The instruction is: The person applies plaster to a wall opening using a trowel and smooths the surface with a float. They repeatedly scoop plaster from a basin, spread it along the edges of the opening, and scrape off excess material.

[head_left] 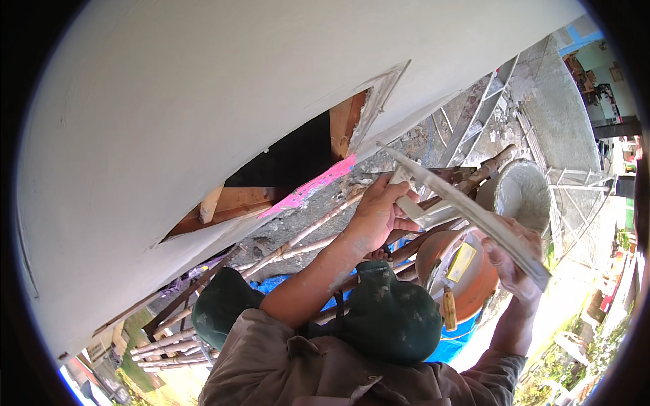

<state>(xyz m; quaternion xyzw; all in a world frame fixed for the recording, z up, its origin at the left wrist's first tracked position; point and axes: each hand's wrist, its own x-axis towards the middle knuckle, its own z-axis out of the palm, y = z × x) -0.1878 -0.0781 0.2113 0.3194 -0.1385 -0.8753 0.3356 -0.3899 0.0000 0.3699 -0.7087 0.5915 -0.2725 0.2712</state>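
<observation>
A long, narrow, plaster-smeared float, seen nearly edge-on, slants across from the wall side down to the right. My right hand grips it near its lower right end, fingers smeared with white. Bent beneath it is a pale bar like a handle; whether it joins the float I cannot tell. My left hand is closed round this bar, thumb on top. To the left, the white wall has an opening with wooden framing and a pink strip along its lower edge.
An orange bucket holds a yellow-and-white item and a wooden-handled tool. Beyond it stands a plaster-coated bucket. Wooden scaffold poles run below. A ladder lies farther back, over rubble-strewn ground.
</observation>
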